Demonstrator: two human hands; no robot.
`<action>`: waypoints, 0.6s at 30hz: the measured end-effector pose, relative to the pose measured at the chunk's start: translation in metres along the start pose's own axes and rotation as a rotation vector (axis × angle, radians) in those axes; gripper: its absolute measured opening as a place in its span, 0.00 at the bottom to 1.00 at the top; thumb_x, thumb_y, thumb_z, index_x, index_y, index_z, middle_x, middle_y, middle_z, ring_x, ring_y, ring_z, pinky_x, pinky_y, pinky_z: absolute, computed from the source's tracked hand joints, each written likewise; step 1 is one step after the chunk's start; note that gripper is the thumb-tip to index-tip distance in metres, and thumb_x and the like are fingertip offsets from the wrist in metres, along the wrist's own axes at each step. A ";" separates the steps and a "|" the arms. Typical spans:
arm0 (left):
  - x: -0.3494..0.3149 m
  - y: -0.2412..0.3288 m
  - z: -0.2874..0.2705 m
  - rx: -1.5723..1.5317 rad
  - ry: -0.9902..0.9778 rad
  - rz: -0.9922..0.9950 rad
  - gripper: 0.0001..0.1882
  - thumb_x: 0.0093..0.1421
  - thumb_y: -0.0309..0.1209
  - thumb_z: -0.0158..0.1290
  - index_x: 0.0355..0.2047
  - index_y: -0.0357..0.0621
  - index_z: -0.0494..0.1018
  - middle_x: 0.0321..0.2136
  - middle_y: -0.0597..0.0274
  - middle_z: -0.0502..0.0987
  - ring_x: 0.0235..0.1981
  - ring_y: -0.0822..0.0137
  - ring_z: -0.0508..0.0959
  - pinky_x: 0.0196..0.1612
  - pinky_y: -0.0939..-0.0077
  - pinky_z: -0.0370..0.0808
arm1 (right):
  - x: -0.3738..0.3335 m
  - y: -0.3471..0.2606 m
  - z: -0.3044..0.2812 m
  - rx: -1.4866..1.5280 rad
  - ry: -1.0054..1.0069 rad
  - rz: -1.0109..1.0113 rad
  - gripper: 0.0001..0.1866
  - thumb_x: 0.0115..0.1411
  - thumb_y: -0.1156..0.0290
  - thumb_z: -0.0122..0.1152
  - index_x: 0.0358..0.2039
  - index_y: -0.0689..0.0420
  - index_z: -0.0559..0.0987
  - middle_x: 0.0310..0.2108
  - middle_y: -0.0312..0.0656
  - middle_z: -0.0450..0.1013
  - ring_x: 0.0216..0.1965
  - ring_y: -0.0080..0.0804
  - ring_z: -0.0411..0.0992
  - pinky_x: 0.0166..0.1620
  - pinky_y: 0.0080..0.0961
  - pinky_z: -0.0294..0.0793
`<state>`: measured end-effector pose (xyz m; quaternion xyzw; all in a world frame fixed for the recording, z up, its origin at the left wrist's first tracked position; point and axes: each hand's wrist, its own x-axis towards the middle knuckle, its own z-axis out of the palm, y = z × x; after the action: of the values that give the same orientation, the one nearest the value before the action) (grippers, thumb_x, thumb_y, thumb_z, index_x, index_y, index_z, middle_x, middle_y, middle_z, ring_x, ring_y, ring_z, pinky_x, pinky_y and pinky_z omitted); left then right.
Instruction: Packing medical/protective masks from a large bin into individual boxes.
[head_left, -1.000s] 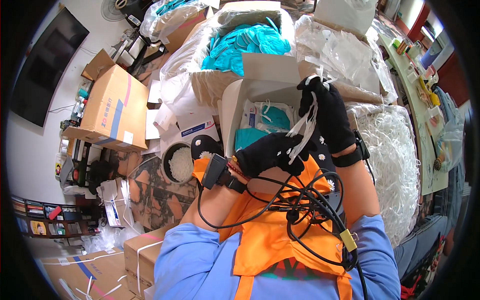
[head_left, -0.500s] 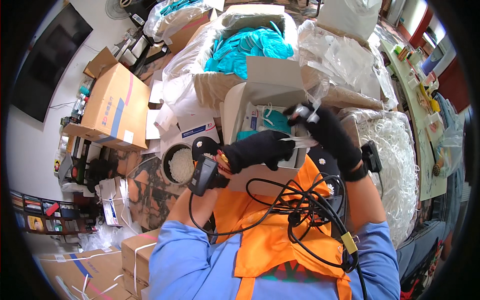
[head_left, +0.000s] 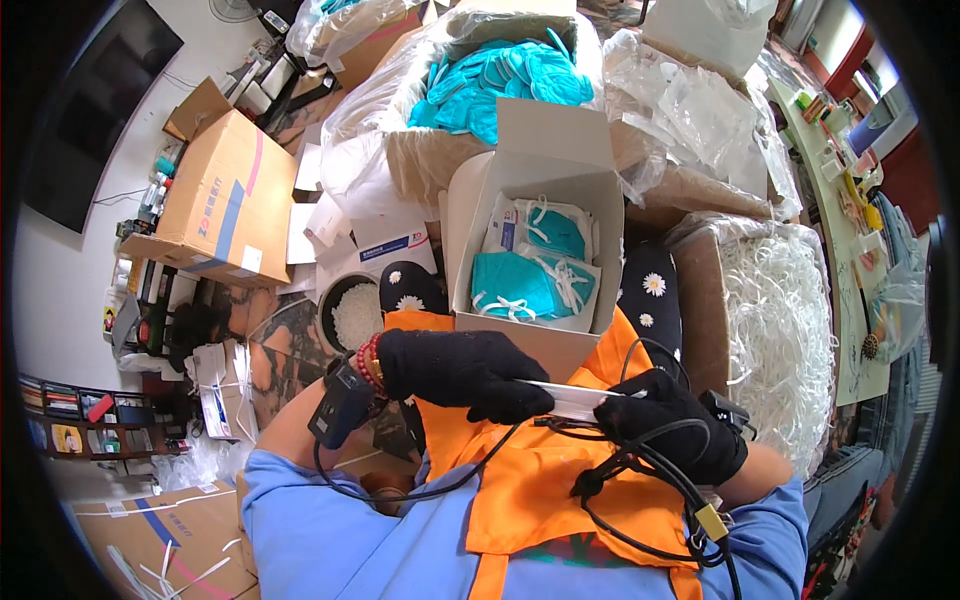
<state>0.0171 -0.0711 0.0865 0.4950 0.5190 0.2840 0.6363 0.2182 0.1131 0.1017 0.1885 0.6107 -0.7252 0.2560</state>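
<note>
My left hand (head_left: pixel 460 372) in a black glove grips one end of a thin white packet (head_left: pixel 572 402) over my lap. My right hand (head_left: pixel 678 425), gloved too, has its fingers closed on the packet's other end. Seen nearly edge-on, the packet hides what is inside it. Just beyond my hands an open white carton (head_left: pixel 545 142) stands between my knees with its lid flap raised. In it lie clear-wrapped teal face masks (head_left: pixel 515 280) with white straps.
Black cables (head_left: pixel 640 455) hang over my orange apron (head_left: pixel 510 500). Beyond the carton is a lined box of loose teal masks (head_left: pixel 500 85). At right stands a box of white straps (head_left: pixel 780 320); at left, a pot of white pieces (head_left: pixel 355 315) and a brown box (head_left: pixel 225 200).
Both hands have come back from over the carton to my lap, uncovering the masks inside. The white packet is now stretched between them.
</note>
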 end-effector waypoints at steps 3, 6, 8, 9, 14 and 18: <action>0.011 -0.015 0.021 -0.132 0.128 0.005 0.21 0.67 0.45 0.45 0.33 0.38 0.73 0.21 0.64 0.74 0.20 0.74 0.73 0.25 0.78 0.70 | 0.011 0.009 0.003 0.007 0.105 -0.267 0.15 0.65 0.64 0.55 0.33 0.64 0.80 0.29 0.35 0.74 0.30 0.15 0.68 0.30 0.17 0.68; 0.028 -0.016 0.035 -0.347 0.166 -0.119 0.20 0.66 0.46 0.47 0.38 0.38 0.72 0.23 0.64 0.73 0.21 0.74 0.73 0.26 0.78 0.71 | 0.035 -0.001 0.008 -0.207 0.153 -0.724 0.11 0.62 0.67 0.57 0.32 0.63 0.79 0.33 0.44 0.75 0.38 0.34 0.72 0.46 0.29 0.69; 0.037 -0.043 0.040 -0.242 0.208 0.117 0.19 0.66 0.44 0.47 0.38 0.38 0.72 0.24 0.64 0.74 0.21 0.73 0.73 0.26 0.78 0.72 | 0.041 -0.011 0.016 -0.113 -0.004 -0.799 0.11 0.60 0.67 0.57 0.33 0.64 0.79 0.35 0.49 0.75 0.44 0.43 0.71 0.53 0.35 0.64; 0.033 -0.052 0.041 -0.229 0.230 0.253 0.18 0.66 0.43 0.47 0.38 0.38 0.72 0.25 0.63 0.74 0.21 0.73 0.73 0.26 0.77 0.73 | 0.042 -0.016 0.019 -0.064 -0.083 -0.828 0.11 0.59 0.68 0.58 0.33 0.64 0.79 0.37 0.51 0.75 0.47 0.47 0.71 0.57 0.37 0.62; 0.019 -0.040 0.038 -0.267 -0.024 0.334 0.08 0.61 0.32 0.52 0.36 0.39 0.72 0.28 0.62 0.76 0.27 0.70 0.74 0.31 0.75 0.73 | 0.030 -0.012 0.028 0.114 -0.209 -0.567 0.11 0.59 0.68 0.57 0.30 0.65 0.78 0.32 0.49 0.75 0.41 0.43 0.72 0.52 0.35 0.66; 0.008 -0.041 0.046 0.062 -0.130 0.450 0.10 0.51 0.25 0.58 0.34 0.41 0.71 0.28 0.60 0.76 0.29 0.64 0.76 0.35 0.68 0.73 | 0.022 0.001 0.032 0.153 -0.214 -0.466 0.13 0.59 0.68 0.57 0.26 0.66 0.77 0.27 0.47 0.74 0.36 0.39 0.73 0.48 0.35 0.70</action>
<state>0.0564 -0.0938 0.0440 0.6348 0.3622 0.3702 0.5734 0.2028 0.0787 0.0940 -0.0160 0.5506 -0.8244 0.1303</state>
